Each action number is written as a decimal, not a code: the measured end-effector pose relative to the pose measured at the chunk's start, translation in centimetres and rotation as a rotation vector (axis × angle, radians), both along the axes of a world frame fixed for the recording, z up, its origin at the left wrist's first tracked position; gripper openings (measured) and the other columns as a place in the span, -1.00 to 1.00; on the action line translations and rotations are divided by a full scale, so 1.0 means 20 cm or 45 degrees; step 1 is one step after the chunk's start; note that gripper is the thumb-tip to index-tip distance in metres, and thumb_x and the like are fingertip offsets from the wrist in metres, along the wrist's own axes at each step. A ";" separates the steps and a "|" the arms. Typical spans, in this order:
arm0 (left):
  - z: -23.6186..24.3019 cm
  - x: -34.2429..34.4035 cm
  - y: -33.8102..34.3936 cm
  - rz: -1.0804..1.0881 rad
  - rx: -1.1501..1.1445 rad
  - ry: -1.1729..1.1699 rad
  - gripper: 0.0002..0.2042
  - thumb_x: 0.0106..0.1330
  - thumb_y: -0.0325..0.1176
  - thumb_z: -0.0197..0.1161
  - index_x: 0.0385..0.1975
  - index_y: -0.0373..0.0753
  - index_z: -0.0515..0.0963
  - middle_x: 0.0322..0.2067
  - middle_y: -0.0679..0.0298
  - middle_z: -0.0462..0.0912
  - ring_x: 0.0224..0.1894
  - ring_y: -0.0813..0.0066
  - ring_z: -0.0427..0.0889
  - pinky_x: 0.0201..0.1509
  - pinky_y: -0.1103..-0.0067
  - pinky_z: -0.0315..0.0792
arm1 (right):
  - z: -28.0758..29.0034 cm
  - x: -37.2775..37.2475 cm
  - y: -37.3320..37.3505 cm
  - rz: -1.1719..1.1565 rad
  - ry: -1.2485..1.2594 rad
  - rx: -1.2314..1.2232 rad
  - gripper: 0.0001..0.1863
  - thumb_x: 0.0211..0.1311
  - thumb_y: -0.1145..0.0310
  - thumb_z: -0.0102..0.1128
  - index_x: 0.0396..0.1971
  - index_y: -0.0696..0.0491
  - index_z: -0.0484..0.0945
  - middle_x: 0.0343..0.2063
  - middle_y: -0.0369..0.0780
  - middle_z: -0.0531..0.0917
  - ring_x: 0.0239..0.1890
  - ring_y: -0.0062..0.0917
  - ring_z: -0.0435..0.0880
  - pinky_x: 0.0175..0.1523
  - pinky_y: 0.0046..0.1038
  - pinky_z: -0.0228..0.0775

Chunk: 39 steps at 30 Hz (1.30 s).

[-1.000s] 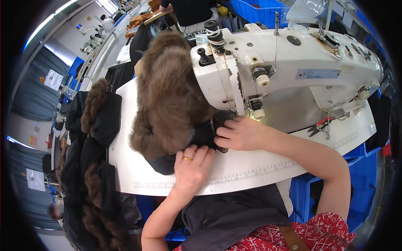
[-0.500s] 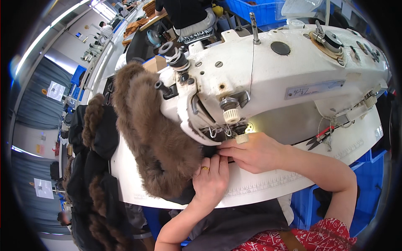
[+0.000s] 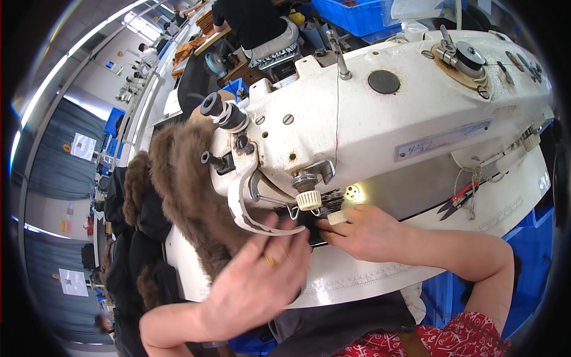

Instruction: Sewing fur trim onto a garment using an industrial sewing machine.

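Observation:
A white sewing machine (image 3: 363,107) stands before me, its small lamp lit beside the needle area. Brown fur trim (image 3: 184,190) lies bunched to the left of the machine head, joined with black fabric (image 3: 306,229) that passes under the needle area. My left hand (image 3: 259,276), slightly blurred, has its fingers stretched out over the fur and fabric, fingertips behind the white curved guard (image 3: 244,205). Close to the needle, my right hand (image 3: 369,233) is closed with thumb and fingers together at the black fabric's edge; its fingertips are partly hidden.
Red-handled thread snips (image 3: 461,199) lie on the white table (image 3: 339,279) at right, under the machine arm. Black garments with fur trim (image 3: 140,232) hang at the left edge. Blue bins (image 3: 529,268) stand below right and at the back. A co-worker (image 3: 250,30) sits beyond the machine.
My left hand has come off the fabric edge, its fingers straightening as it swings left and nearer. The fur has shifted away and left. My right hand stays by the needle. The whole view has shifted slightly.

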<state>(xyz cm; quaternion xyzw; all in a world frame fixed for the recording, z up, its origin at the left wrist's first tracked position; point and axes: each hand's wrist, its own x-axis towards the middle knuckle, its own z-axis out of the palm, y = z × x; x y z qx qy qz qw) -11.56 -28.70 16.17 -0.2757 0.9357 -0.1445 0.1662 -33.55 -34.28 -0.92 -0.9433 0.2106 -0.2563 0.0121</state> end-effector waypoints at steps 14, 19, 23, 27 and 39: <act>-0.44 0.35 -0.41 0.472 0.514 0.793 -0.66 0.28 -0.25 0.43 0.01 -0.22 0.68 -0.12 0.12 0.74 -0.04 0.15 0.71 0.07 0.33 0.56 | -0.03 0.02 -0.02 0.012 0.005 0.164 -0.45 0.21 0.41 0.17 0.25 0.05 0.54 -0.42 -0.31 0.63 -0.40 -0.48 0.67 -0.41 -0.45 0.45; -0.45 0.30 -0.46 0.586 0.879 0.674 -0.59 0.32 -0.19 0.31 0.10 -0.25 0.56 0.00 0.02 0.63 0.09 0.00 0.62 0.20 0.24 0.48 | -0.10 0.00 -0.01 0.073 -0.049 0.193 -0.44 0.19 0.42 0.17 0.26 0.05 0.57 -0.44 -0.34 0.62 -0.35 -0.51 0.60 -0.36 -0.46 0.43; -0.51 0.29 -0.50 0.614 1.235 0.916 -0.55 0.51 -0.17 0.08 0.29 -0.27 0.36 0.24 0.07 0.45 0.29 0.12 0.46 0.39 0.27 0.35 | -0.17 0.03 0.00 0.047 -0.078 0.289 -0.68 0.04 0.35 0.22 -0.13 -0.04 0.66 -0.45 -0.33 0.61 -0.32 -0.47 0.59 -0.33 -0.43 0.45; -0.55 0.26 -0.52 0.629 1.139 0.954 -0.55 0.51 -0.16 0.09 0.27 -0.27 0.38 0.21 0.07 0.47 0.26 0.12 0.48 0.37 0.27 0.36 | -0.20 0.03 -0.01 0.048 -0.036 0.123 -0.91 -0.12 0.32 0.24 -0.54 -0.06 0.64 -0.47 -0.31 0.59 -0.32 -0.43 0.60 -0.32 -0.41 0.48; -0.54 0.25 -0.52 0.692 0.944 0.979 -0.56 0.49 -0.14 0.12 0.22 -0.29 0.45 0.14 0.07 0.54 0.19 0.12 0.54 0.29 0.27 0.41 | -0.01 0.01 -0.02 -0.105 -0.168 0.166 -0.90 -0.15 0.38 0.28 -0.54 0.01 0.66 -0.41 -0.31 0.59 -0.22 -0.44 0.61 -0.24 -0.38 0.54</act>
